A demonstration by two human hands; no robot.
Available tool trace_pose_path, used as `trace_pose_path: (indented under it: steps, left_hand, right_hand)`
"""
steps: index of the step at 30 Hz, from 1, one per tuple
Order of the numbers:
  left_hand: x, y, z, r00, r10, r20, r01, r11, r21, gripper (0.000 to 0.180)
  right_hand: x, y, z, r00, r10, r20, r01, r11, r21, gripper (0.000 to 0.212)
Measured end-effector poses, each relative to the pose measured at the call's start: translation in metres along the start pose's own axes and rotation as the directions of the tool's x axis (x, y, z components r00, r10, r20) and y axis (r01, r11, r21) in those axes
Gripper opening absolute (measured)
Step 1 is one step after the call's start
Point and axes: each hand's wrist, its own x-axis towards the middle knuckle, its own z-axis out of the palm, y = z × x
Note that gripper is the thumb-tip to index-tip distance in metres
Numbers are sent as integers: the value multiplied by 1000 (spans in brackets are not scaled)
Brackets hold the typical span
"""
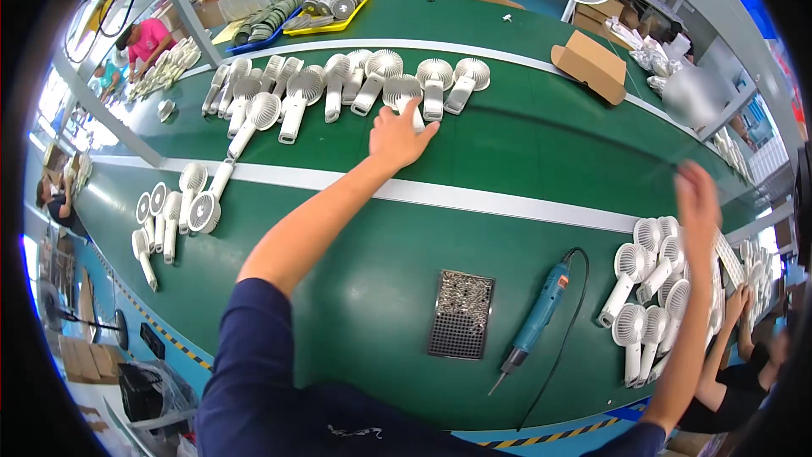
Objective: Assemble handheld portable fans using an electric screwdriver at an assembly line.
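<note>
My left hand [397,140] reaches across the bench to a white handheld fan [401,90] in the far row. Its fingers and thumb close round the handle, which shows between them. Other white fans lie on both sides of it, including one close on the right [434,76]. My right hand [699,195] is raised at the right, blurred by motion, so its fingers cannot be read clearly. Beneath and beside my right arm lies a group of white handheld fans [630,262]. A blue electric screwdriver [541,309] and a black tray of screws [461,313] lie between my forearms.
More fans [203,210] lie on the left of the green bench. A cardboard box [589,66] lies at the back right. Blue and yellow trays [338,24] of round parts stand at the far left. A thin cable crosses above the right side. Co-workers are at the left, back and right.
</note>
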Motion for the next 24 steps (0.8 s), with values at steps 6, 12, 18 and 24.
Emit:
trace_pose_path:
  steps: [6,12,18,24]
  left_hand:
    - [28,2,28,965,248,79,-260,928,265,47]
    - [55,-31,22,985,173,-17,-155,918,365,63]
    - [85,-43,21,1000,25,5,-26,988,155,63]
    - [48,-24,23,994,-80,78,75,995,66,57]
  right_hand:
    - [61,-93,267,917,-81,391,144,980,-136,55]
    - [84,-128,388,765,504,400,-314,835,-452,96]
    - [99,-104,404,785,163,598,87,926,-367,85]
    - [85,-110,406,875,371,310,-96,761,-642,77]
